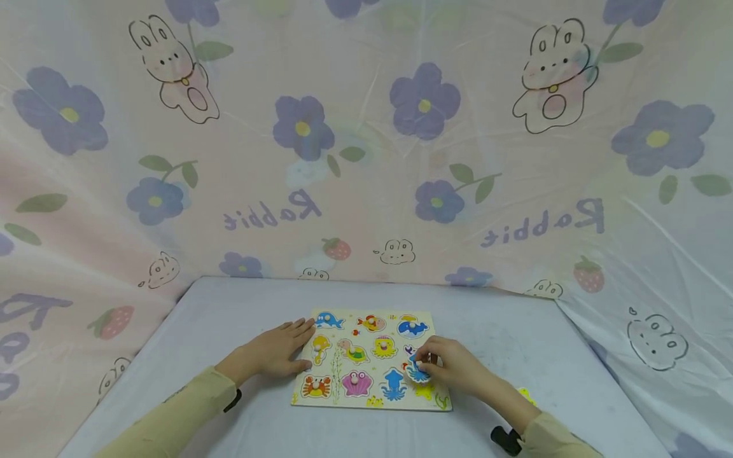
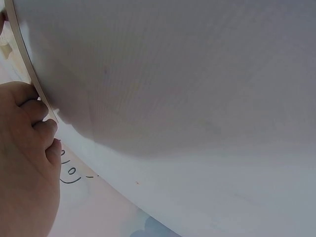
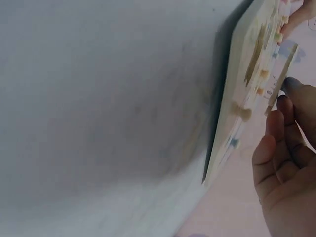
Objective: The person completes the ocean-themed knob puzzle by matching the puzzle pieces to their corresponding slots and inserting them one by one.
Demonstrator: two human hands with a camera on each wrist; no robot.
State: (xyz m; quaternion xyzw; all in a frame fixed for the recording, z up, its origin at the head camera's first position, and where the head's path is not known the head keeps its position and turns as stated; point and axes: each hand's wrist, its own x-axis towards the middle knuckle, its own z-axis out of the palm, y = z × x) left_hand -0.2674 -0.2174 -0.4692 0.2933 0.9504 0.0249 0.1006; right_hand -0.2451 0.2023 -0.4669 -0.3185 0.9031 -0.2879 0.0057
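Observation:
A wooden peg puzzle board (image 1: 366, 402) with sea-animal pictures lies on the table. My left hand (image 1: 280, 350) rests at its left edge, fingers extended onto the rim near the whale. My right hand (image 1: 458, 366) pinches a blue squid puzzle piece (image 1: 418, 375) by thumb and fingers over the board's right side. In the right wrist view the piece (image 3: 283, 79) is held tilted, apart from the board. A blue squid picture (image 1: 392, 385) on the board is just left of the held piece. A yellow star picture (image 1: 424, 391) is partly covered by it.
A yellow piece (image 1: 526, 396) lies on the white table (image 1: 252, 426) at right, partly hidden behind my right forearm. On the board are knobbed pieces, including a crab (image 1: 317, 386) and a pink shell (image 1: 357, 383). A patterned curtain (image 1: 366, 165) hangs behind the table.

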